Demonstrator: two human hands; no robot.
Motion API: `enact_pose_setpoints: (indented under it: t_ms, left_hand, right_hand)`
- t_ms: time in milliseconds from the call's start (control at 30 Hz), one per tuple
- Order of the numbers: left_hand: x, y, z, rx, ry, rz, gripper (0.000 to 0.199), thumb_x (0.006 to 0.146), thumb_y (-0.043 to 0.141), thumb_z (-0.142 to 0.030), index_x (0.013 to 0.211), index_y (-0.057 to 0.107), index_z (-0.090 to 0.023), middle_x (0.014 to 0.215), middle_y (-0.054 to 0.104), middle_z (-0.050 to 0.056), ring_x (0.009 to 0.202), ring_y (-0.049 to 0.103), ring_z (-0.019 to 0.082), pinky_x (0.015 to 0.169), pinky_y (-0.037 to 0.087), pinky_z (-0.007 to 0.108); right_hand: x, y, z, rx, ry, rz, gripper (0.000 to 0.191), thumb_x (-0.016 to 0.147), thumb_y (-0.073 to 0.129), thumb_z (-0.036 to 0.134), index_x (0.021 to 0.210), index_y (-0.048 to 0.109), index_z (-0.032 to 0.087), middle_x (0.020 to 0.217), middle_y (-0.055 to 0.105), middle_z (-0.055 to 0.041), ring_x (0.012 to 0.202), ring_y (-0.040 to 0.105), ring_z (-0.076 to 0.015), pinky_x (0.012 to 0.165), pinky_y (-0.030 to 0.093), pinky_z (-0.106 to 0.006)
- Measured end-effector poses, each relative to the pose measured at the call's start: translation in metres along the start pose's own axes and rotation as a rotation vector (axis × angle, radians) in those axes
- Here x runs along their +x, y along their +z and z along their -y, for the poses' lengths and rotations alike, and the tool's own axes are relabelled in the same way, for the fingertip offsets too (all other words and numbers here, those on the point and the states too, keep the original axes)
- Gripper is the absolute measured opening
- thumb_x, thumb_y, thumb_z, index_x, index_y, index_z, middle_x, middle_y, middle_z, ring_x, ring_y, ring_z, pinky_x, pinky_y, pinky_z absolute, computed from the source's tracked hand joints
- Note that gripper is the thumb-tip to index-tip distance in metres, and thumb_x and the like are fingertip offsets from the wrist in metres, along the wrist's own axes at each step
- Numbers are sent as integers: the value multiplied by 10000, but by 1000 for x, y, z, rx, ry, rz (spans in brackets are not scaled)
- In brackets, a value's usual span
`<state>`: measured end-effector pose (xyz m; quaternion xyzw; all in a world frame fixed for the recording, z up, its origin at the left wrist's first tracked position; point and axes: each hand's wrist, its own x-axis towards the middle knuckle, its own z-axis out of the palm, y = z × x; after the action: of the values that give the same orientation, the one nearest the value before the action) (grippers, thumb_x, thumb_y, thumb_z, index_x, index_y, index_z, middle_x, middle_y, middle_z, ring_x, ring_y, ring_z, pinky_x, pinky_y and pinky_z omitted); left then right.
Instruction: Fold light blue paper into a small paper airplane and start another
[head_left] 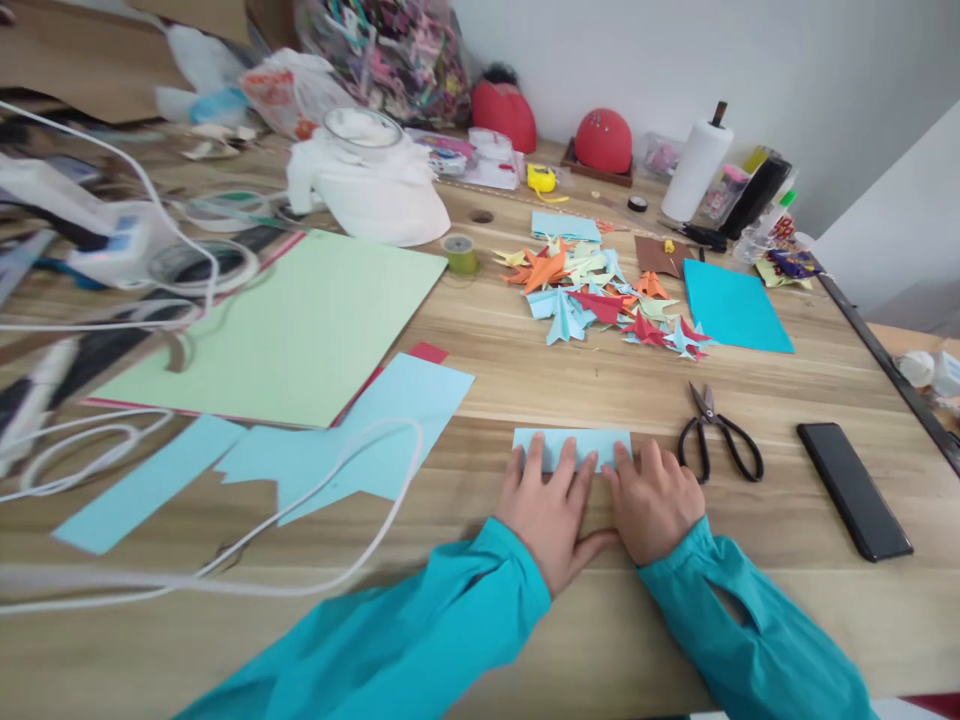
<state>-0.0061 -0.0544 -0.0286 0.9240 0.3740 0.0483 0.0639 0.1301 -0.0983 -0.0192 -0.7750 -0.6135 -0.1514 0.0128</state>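
Note:
A folded strip of light blue paper (555,437) lies on the wooden table in front of me. My left hand (551,505) rests flat on it with the fingers spread, pressing its near part down. My right hand (656,500) is at the strip's right end, its fingers curled together and the fingertips against the paper. The near edge of the strip is partly hidden under my hands. Black-handled scissors (720,435) lie just right of my right hand, blades slightly apart and pointing away. Beyond the strip is a pile of folded paper shapes (592,290) in orange, red, blue and green.
Light blue paper offcuts (405,410) and a large green sheet (300,330) lie to the left, with a white cable (337,580) looping across. A phone (853,490) lies at the right. Bright blue paper (739,305), a thread spool (460,254) and a white cap (375,195) sit farther back.

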Motion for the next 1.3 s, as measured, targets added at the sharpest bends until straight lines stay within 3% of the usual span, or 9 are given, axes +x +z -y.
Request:
enact_pose_setpoints:
  t_ms: [200, 400, 667, 833, 967, 1033, 1200, 1300]
  left_hand:
    - [-10, 15, 20, 25, 91, -82, 809, 766, 382, -662, 1354, 403, -106, 1453, 324, 127, 1345, 183, 378, 1081, 184, 491]
    - [-24, 19, 43, 69, 89, -194, 817, 810, 325, -631, 1328, 399, -4, 1431, 332, 195, 1345, 253, 309, 1086, 224, 427]
    - [-37, 16, 67, 94, 88, -259, 761, 830, 312, -611, 1276, 472, -16, 1387, 408, 187, 1306, 330, 324, 1068, 268, 452]
    - [-21, 12, 78, 89, 86, -290, 765, 819, 283, -643, 1266, 495, -60, 1386, 416, 173, 1292, 349, 329, 1055, 277, 467]
    - [6, -1, 68, 87, 32, -248, 728, 843, 300, -591, 1262, 487, -26, 1381, 407, 208, 1280, 360, 342, 1047, 279, 479]
    - [17, -3, 57, 60, 73, -238, 686, 851, 320, -563, 1276, 478, -48, 1386, 413, 182, 1284, 355, 330, 1054, 274, 465]
    - [24, 21, 37, -21, 185, -185, 685, 835, 355, -562, 1324, 433, -88, 1416, 391, 122, 1329, 286, 300, 1081, 228, 434]
    - [22, 33, 40, -44, 211, -175, 710, 811, 400, -559, 1356, 389, -104, 1443, 348, 110, 1351, 236, 295, 1095, 185, 438]
  right_hand:
    - [0, 1, 0, -25, 18, 44, 316, 879, 456, 401, 1092, 630, 247, 880, 610, -86, 708, 538, -185, 556, 310, -278]
    - [-1, 5, -1, -21, 7, 30, 333, 874, 466, 417, 1100, 634, 239, 931, 615, -98, 731, 547, -182, 565, 303, -280]
    - [-4, 9, -2, -35, -23, -21, 333, 875, 460, 416, 1086, 637, 229, 925, 612, -94, 725, 536, -189, 575, 296, -297]
    - [6, 10, -2, -7, -18, -55, 342, 861, 482, 413, 1077, 643, 201, 851, 608, -100, 729, 519, -205, 596, 294, -308]
    - [20, 8, -3, 11, -27, -92, 339, 861, 489, 394, 1063, 646, 172, 813, 594, -111, 730, 498, -209, 606, 297, -312]
    - [24, 7, -3, 17, -41, -124, 333, 861, 490, 386, 1055, 644, 164, 795, 585, -110, 723, 488, -210, 614, 304, -319]
    - [20, 5, 4, 87, -196, -271, 299, 875, 472, 338, 1087, 620, 187, 904, 592, -114, 803, 492, -225, 696, 340, -355]
    - [19, 7, 12, 207, -313, -247, 258, 875, 473, 292, 1037, 631, 166, 901, 595, -101, 827, 496, -211, 748, 361, -349]
